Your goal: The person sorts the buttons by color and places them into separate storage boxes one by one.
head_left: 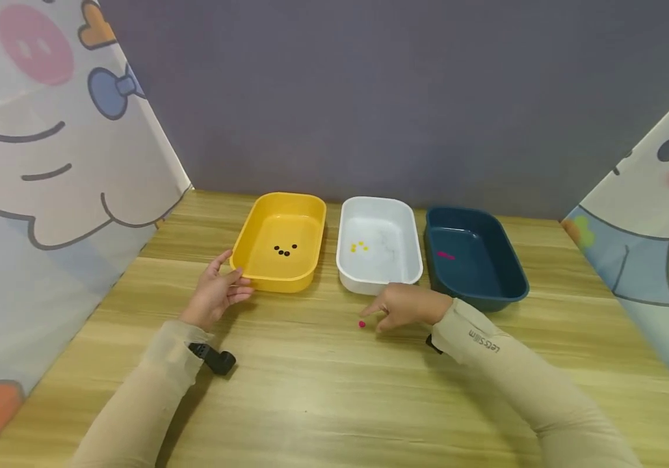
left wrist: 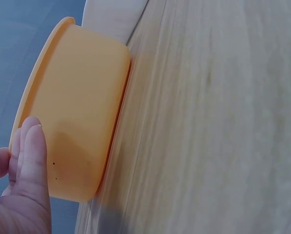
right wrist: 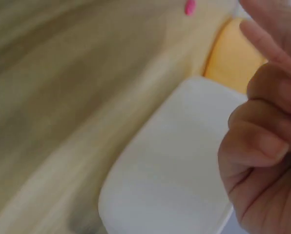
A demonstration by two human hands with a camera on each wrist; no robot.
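My left hand [head_left: 215,290] is at the near left corner of a yellow plastic tray [head_left: 278,285]. In the left wrist view its thumb lies over the rim and the fingers [left wrist: 33,156] press the outer wall, pinching the edge. In front of a white tray [head_left: 363,286], my right hand [head_left: 407,304] hovers low over the table. Its index finger and thumb reach toward a small round pink piece [head_left: 361,324], apart from it, while the other fingers [right wrist: 262,117] are curled. The right wrist view also shows the pink piece [right wrist: 190,7] beyond the fingertips. Nothing is visible in the right hand.
Several black pieces [head_left: 281,252] lie in the yellow tray, and several yellow pieces [head_left: 354,249] in the white one. A dark blue tray [head_left: 486,300] at the right holds pink pieces [head_left: 445,255]. A grey wall [head_left: 369,97] stands behind the wooden table [head_left: 311,403].
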